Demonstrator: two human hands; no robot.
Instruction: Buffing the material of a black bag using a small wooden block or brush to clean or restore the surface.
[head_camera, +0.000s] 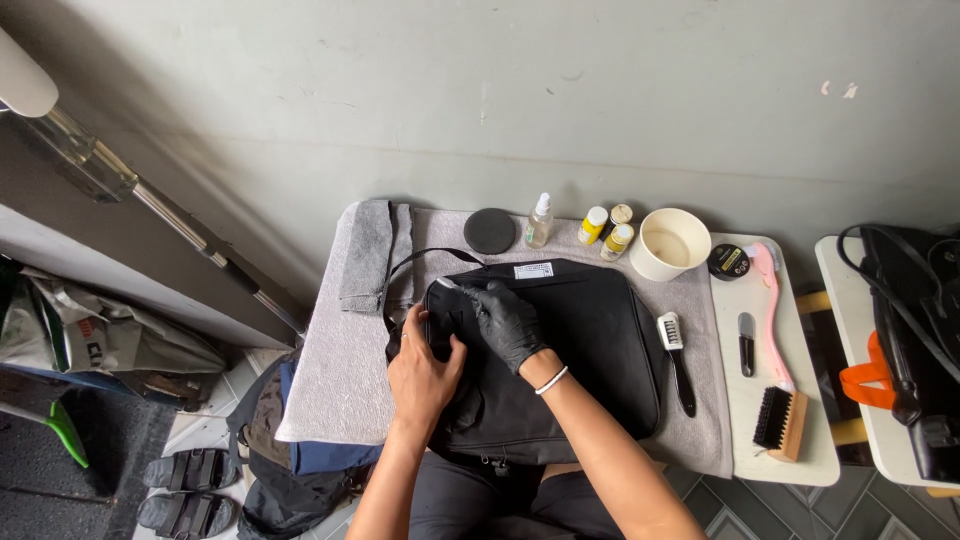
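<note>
A black fabric bag (590, 340) with a thin strap lies flat on a grey towel (330, 360) that covers a small table. My bare left hand (425, 372) grips the bag's left edge, thumb on top. My right hand (507, 322), in a black glove, has its fingertips pinched on the bag's upper left corner, beside a small pale spot (446, 284). A white bracelet sits on my right wrist. What the pale spot is cannot be made out.
Along the back stand a folded grey cloth (372, 250), a black round pad (490, 230), a spray bottle (539, 220), small yellow bottles (606, 230) and a cream cup (669, 243). Brushes (780, 422) lie to the right. Another black bag (905, 330) sits far right. Sandals (185, 490) are on the floor.
</note>
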